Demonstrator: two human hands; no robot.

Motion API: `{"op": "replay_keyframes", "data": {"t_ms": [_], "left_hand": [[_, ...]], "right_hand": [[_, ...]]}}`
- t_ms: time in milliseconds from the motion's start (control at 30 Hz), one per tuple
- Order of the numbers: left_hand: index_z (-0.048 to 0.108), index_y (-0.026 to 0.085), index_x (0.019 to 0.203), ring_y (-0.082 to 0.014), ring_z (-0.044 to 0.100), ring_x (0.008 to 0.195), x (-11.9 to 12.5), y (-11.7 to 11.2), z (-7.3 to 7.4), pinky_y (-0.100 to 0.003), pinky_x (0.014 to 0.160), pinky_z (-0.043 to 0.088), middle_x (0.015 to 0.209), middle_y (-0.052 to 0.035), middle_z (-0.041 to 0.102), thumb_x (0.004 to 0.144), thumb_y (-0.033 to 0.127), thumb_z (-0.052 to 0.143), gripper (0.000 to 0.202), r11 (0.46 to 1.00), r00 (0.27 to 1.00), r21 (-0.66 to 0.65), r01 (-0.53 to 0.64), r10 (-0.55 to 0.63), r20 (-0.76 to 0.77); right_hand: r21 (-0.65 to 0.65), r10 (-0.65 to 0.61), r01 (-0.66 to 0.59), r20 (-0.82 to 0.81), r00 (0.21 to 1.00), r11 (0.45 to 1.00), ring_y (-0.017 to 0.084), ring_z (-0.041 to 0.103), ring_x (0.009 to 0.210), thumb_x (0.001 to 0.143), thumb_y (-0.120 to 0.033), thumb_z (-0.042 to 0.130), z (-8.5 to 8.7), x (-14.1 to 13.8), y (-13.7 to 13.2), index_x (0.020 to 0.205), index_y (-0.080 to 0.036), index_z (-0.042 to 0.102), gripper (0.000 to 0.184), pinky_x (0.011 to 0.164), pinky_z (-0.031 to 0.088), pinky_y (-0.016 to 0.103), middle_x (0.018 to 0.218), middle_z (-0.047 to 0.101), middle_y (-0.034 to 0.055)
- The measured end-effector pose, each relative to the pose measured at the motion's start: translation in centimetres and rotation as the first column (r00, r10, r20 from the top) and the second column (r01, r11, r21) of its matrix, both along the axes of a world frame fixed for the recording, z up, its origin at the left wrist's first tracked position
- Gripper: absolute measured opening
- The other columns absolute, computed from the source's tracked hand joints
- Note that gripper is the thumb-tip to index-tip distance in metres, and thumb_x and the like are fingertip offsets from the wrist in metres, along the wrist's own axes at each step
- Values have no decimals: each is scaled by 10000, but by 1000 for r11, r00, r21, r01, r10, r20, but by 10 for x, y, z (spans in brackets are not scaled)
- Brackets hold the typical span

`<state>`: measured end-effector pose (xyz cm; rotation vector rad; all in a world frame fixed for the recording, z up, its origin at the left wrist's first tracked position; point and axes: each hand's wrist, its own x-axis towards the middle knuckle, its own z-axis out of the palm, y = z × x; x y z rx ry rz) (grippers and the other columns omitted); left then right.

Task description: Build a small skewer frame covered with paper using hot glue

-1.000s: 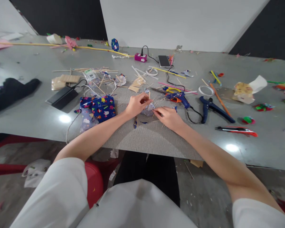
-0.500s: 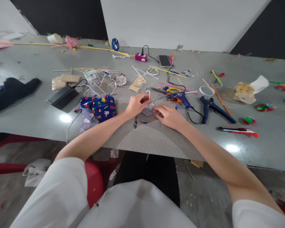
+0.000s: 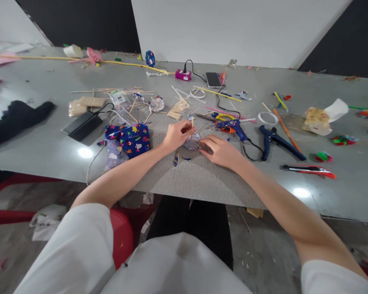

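Note:
My left hand (image 3: 179,134) has its thumb and fingers closed on a short wooden stick (image 3: 192,121) that stands upright. Just below it, a small pale fabric piece (image 3: 191,143) with thin sticks poking out lies on the table, partly covered by my fingers. To its right is my right hand (image 3: 217,150), its bent fingertips pinched at the end of a thin wooden stick (image 3: 196,144) on that piece. Loose blue scraps (image 3: 176,159) and stick bits lie in front. A blue glue gun (image 3: 237,129) rests beyond my right hand.
Folded blue patterned cloth (image 3: 135,141) and a black box (image 3: 82,126) lie to the left. A blue cutter tool (image 3: 279,143) and a utility knife (image 3: 308,169) lie right. Behind are ice-pop sticks (image 3: 177,109), a phone (image 3: 214,79) and a purple power socket (image 3: 183,75).
My right fingertips have shifted slightly to the right, uncovering more of the pale fabric piece and its sticks. My left hand keeps its hold on the upright stick.

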<state>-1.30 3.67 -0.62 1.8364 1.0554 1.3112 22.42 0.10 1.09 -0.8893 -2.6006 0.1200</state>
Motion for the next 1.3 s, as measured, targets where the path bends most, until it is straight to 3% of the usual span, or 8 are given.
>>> {"op": "replay_keyframes", "data": {"t_ms": [500, 700, 1067, 1300], "left_hand": [[646, 186, 893, -76, 588, 504, -1, -1, 0, -206, 511, 454, 712, 15, 702, 977, 504, 687, 331, 1000, 1000, 12, 12, -12, -24], [649, 185, 898, -76, 577, 492, -1, 0, -2, -210, 502, 451, 698, 19, 692, 971, 494, 697, 322, 1000, 1000, 2, 20, -20, -3], [645, 184, 895, -68, 569, 457, 1, 2, -2, -195, 456, 432, 695, 20, 690, 963, 437, 710, 270, 998, 998, -51, 26, -23, 62], [630, 187, 866, -73, 579, 486, 0, 1, -1, -202, 496, 452, 703, 16, 698, 963, 486, 707, 324, 1000, 999, -18, 4, -3, 32]], "right_hand": [[42, 52, -55, 66, 996, 998, 300, 659, 1069, 1062, -325, 506, 7, 1, -2, 1267, -194, 718, 323, 934, 587, 485, 1126, 669, 141], [31, -23, 23, 2, 1000, 999, 327, 637, 1199, 1073, -359, 481, 10, 5, 0, 1337, -183, 655, 362, 1043, 555, 527, 1225, 669, 160], [-23, -143, 141, -96, 985, 990, 323, 659, 1134, 1064, -344, 470, 20, 14, 4, 1234, -192, 677, 308, 1001, 562, 511, 1144, 680, 152], [-108, -168, 166, -6, 986, 980, 353, 622, 1210, 969, -591, 643, 15, 12, 1, 1297, -242, 633, 479, 1044, 550, 563, 1245, 609, 139]]}}
